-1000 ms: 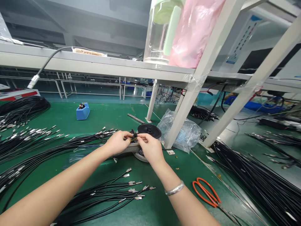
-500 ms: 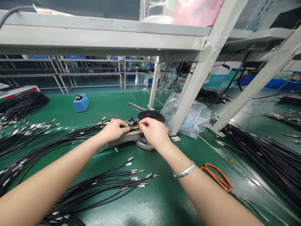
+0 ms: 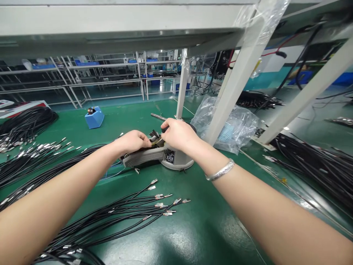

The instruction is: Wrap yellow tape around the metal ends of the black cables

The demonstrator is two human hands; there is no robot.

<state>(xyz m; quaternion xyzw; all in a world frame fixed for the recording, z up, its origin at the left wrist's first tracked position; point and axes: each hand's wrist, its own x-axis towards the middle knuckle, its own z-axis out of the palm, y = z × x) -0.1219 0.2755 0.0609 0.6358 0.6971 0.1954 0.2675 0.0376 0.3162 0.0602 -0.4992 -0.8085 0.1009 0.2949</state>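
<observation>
A grey bench device [image 3: 145, 158] with a long ribbed body and a round base stands on the green table. My left hand [image 3: 134, 141] reaches to its top, thumb and fingertips pinched near a yellowish part; what they hold is too small to make out. Over the round base, my right hand [image 3: 179, 134] has its fingers closed against something dark, and hides most of the black disc on top. In front of the device lie black cables [image 3: 121, 217] with metal connectors at their ends.
More black cable bundles lie at the left [image 3: 27, 123] and right [image 3: 317, 162]. A blue holder [image 3: 94, 117] stands behind my left arm. White posts [image 3: 234, 81], a low overhead shelf [image 3: 110, 22] and a clear plastic bag [image 3: 234, 129] border the device on the right and above.
My right hand has moved up from the device's middle to over the black disc, apart from the left. The left hand stays at the device top. The view has tilted down.
</observation>
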